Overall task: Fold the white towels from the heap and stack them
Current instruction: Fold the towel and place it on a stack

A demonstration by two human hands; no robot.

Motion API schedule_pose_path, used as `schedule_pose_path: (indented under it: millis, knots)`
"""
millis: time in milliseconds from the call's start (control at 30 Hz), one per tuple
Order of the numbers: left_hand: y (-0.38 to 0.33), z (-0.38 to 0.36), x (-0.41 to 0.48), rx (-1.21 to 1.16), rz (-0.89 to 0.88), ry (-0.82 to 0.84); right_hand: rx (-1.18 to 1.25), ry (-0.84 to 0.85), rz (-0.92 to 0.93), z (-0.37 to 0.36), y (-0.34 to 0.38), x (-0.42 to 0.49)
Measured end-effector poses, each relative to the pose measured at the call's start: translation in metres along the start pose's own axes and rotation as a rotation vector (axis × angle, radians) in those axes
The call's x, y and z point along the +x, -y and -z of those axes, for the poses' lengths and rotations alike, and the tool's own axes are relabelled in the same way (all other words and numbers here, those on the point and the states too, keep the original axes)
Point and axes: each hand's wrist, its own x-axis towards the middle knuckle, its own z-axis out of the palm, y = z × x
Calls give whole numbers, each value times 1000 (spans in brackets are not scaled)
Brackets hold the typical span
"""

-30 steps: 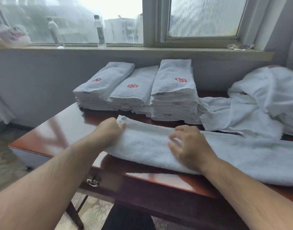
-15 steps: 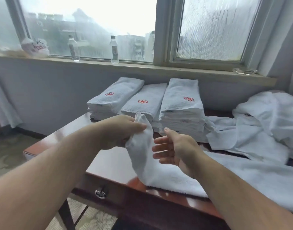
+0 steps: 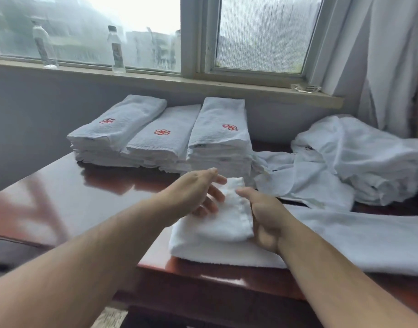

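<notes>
Head view: the white towel [image 3: 215, 230] lies on the table [image 3: 84, 200], long axis left to right, its left end folded over rightward. The left hand [image 3: 198, 192] rests loose-fingered on the flap. The right hand [image 3: 267, 218] has its fingers hidden, so its grip is unclear.

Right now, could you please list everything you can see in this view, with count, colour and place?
towel being folded: one, white, near edge of the table, its left end folded over.
folded towel stacks: three, white with red flower emblems, back of the table below the window.
unfolded towel heap: one, white, right side of the table.
table: one, glossy reddish-brown, under everything above.
bottles: two, clear, on the windowsill, left.
glass dish: one, clear, on the windowsill, right.
curtain: one, white, far right.
left hand: one, fingers straight, over the folded end.
right hand: one, against the fold's right edge, fingers hidden.
</notes>
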Motion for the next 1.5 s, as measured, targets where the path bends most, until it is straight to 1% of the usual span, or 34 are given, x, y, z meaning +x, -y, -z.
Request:
schedule_pose_path:
  millis: [67,133,200,300,400,600,700,767,867,1100,1167,1300,1400,1500]
  knots:
    - [5,7,1,87,-55,-133,-103,-133,18,-3,-3,6]
    - [11,15,3,203,-130,-257,-158,-187,35,-3,0,6]
    - [16,18,4,277,-222,-279,-151,-216,69,4,11,1]
    - [22,7,9,418,-328,-208,-106,-248,121,30,33,-14]
    - [24,-18,19,590,-377,-159,-155,-253,136,68,53,-36]
    - [8,-77,36,689,-467,0,-160,-306,164,158,91,-76]
    - [-8,-114,41,735,-516,101,-226,-400,156,212,110,-97]
    - [-17,-140,46,813,-534,151,-279,-484,152,245,121,-109]
    - [-25,-177,53,992,-534,186,-362,-588,143,283,133,-123]
    - [-28,-216,68,1094,-500,282,-520,-654,49,320,144,-134]
    - [-25,-220,70,1119,-489,323,-630,-701,-9,325,144,-133]
    - [-16,-225,72,1145,-521,378,-1082,-798,-216,335,138,-127]
    - [-8,-230,74,1156,-544,398,-1411,-817,-367,338,124,-118]
    - [0,-233,73,1195,-573,406,-1584,-850,-423,341,100,-107]
